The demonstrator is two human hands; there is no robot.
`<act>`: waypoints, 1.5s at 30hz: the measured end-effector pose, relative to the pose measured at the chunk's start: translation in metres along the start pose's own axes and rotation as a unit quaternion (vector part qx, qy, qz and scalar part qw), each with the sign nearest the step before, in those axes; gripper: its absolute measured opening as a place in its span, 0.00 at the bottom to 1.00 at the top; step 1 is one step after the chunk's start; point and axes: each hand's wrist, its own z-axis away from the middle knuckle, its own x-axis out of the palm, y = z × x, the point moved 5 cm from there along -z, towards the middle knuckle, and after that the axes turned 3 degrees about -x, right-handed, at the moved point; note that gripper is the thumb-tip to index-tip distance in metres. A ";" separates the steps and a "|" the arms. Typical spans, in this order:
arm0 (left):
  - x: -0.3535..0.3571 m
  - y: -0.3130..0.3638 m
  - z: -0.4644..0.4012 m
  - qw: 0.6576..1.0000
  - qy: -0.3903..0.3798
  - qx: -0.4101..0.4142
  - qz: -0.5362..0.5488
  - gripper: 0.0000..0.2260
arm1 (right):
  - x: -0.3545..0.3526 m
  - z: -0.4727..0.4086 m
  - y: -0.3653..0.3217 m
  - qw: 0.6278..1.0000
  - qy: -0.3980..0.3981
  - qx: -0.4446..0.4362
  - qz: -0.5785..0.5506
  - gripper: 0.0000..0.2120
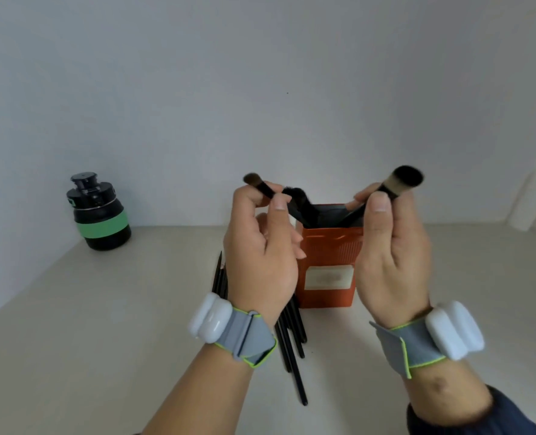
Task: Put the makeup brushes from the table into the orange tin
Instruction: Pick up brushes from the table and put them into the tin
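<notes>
both hands pinch brushes w/ handles in tin (329,259).

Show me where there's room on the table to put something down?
Bare table lies between the black-and-green bottle and the loose brushes, and right of the orange tin. It's crowded around the tin, where the left hand and right hand hold brushes.
</notes>
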 end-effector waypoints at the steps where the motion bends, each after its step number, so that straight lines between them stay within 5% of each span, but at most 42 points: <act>1: 0.002 -0.001 0.001 1.000 -0.002 -0.002 -0.002 0.07 | 0.002 0.001 0.001 1.000 -0.012 -0.004 0.021 0.18; 13: 0.014 -0.023 0.003 0.998 -0.015 -0.050 -0.047 0.05 | 0.017 0.007 0.013 0.996 -0.071 0.030 0.054 0.10; 20: 0.016 -0.031 0.003 0.992 -0.017 -0.029 -0.123 0.05 | 0.024 0.010 0.014 0.978 -0.119 -0.013 0.170 0.13; 27: 0.014 -0.035 0.005 0.990 -0.022 -0.030 -0.137 0.03 | 0.024 0.012 0.008 0.978 -0.129 -0.002 0.165 0.19; 36: -0.031 -0.058 -0.010 0.986 0.006 -0.083 -0.147 0.09 | 0.009 0.013 -0.017 0.992 -0.007 -0.061 0.110 0.15; 41: -0.064 -0.078 -0.023 0.966 -0.038 -0.110 -0.231 0.05 | 0.030 0.029 -0.030 0.994 -0.077 -0.076 0.030 0.13; 45: -0.090 -0.101 -0.029 0.914 -0.104 -0.190 -0.343 0.11 | 0.059 0.048 -0.036 0.980 -0.182 -0.075 0.041 0.11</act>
